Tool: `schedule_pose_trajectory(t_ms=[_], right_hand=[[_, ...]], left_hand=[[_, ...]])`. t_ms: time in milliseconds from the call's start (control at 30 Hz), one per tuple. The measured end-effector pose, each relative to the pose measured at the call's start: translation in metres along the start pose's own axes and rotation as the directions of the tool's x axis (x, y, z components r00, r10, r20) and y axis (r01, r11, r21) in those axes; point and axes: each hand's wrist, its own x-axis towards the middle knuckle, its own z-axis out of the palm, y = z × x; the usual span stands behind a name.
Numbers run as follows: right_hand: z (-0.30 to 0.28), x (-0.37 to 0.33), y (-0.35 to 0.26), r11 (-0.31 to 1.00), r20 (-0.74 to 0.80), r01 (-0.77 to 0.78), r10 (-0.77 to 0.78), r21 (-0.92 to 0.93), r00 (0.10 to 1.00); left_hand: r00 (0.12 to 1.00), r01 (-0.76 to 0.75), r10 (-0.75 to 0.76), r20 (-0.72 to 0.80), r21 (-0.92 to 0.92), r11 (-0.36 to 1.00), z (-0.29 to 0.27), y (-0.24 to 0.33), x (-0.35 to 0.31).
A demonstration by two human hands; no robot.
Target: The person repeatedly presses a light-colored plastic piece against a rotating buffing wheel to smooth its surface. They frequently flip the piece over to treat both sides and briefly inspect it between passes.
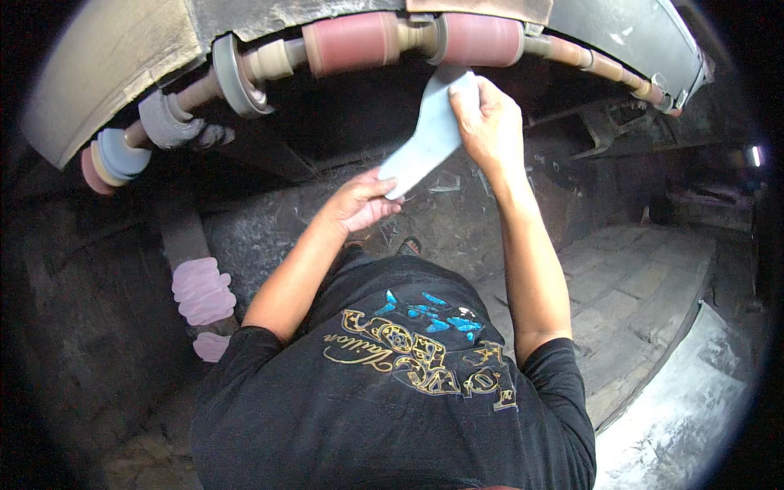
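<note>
Both of my hands hold a pale blue shoe sole (437, 135), bent along its length. My left hand (361, 202) pinches its near end, thumb on top and fingers beneath. My right hand (487, 126) grips it by the right edge close to the far end. That far end meets the underside of a reddish sanding drum (480, 39), which is blurred as if spinning. A second reddish drum (351, 42) sits to the left on the same shaft (416, 34).
Further left the shaft carries a grey wheel (237, 75) and a fuzzy grey roller (167, 118). Pinkish sole-shaped pieces (202, 291) lie stacked at the left. A curved grey-brown surface (621, 286) spreads at the right, beside a whitish dusty sheet (686, 392).
</note>
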Motion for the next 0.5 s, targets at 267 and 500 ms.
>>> schedule_pose_trajectory(t_ms=[267,500], right_hand=[[-0.006,-0.019,-0.013,0.976,-0.013,-0.053,0.057,0.212,0.998],[-0.023,-0.032,-0.014,0.977,-0.073,-0.005,0.022,0.214,0.997]], left_hand=[[0.967,-0.242,0.251,0.029,-0.181,0.953,-0.031,0.07,0.046],[0.934,-0.355,0.315,-0.167,-0.358,0.863,0.008,0.119,0.103]])
